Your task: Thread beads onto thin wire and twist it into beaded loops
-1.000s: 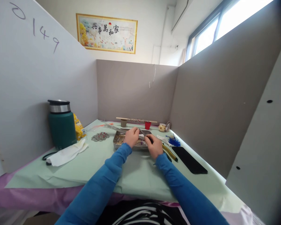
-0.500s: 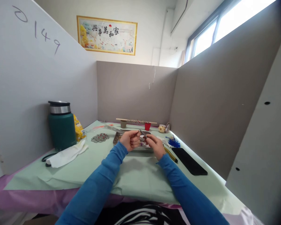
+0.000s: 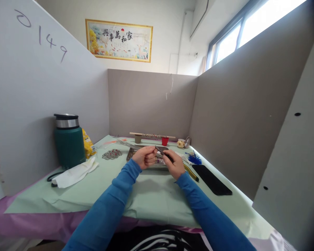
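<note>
My left hand [image 3: 146, 157] is closed in a pinch over the tray, thumb and forefinger pressed together on something too small to make out. My right hand [image 3: 176, 164] is wrapped round slim pliers [image 3: 159, 150], whose dark, narrow nose reaches the left fingertips. Below both hands is a metal tray [image 3: 157, 167] with small shiny pieces in it, partly covered by the hands. A bundle of thin wires [image 3: 127, 143] leans out over the tray's left side. A yellow-and-black curved handle [image 3: 191, 173] shows beside my right wrist; its other end is hidden.
On the left are a green flask [image 3: 69, 146], white cloth [image 3: 75, 173], yellow packet [image 3: 88, 143] and a heap of metal ornaments [image 3: 112, 154]. A beaded stick [image 3: 151, 135] rests across two small cups behind. A black phone-like slab [image 3: 211, 179] and blue tassel [image 3: 194, 158] lie right.
My right hand has turned slightly and shifted its grip on the pliers, whose nose now meets the left fingertips. My left hand has barely moved.
</note>
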A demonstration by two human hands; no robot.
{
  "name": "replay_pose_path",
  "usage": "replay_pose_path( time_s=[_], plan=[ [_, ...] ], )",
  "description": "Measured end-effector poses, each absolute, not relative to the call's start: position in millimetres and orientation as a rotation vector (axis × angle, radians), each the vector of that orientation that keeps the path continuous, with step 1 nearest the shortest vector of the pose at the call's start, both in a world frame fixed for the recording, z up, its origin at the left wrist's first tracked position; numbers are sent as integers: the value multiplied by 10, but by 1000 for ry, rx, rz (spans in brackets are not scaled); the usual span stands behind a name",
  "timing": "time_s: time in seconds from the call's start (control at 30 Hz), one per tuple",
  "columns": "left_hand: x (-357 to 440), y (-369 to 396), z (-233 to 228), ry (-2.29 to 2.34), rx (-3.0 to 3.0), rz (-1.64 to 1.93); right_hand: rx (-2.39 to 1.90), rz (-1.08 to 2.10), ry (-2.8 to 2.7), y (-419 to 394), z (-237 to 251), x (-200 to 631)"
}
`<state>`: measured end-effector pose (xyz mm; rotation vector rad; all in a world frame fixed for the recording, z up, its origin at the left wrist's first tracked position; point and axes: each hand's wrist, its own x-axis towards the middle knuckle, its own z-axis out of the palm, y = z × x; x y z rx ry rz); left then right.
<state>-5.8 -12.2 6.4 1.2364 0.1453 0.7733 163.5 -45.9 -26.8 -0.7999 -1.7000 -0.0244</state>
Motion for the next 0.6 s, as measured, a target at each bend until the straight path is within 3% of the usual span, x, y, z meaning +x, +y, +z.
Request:
replay_pose_path(
  time_s=[0.2,0.43,0.6],
  plan=[
    [30,-162,85,340,1402,965,-912,-240,-1671,-440,-292,1618],
    [202,-111,61,1068,1973,1498,-1120,-353,-1604,-363,-332,1507],
    [209,-63,38,1290,2012,1442,-1218,-320,-1616,-325,-353,1508]
  ],
)
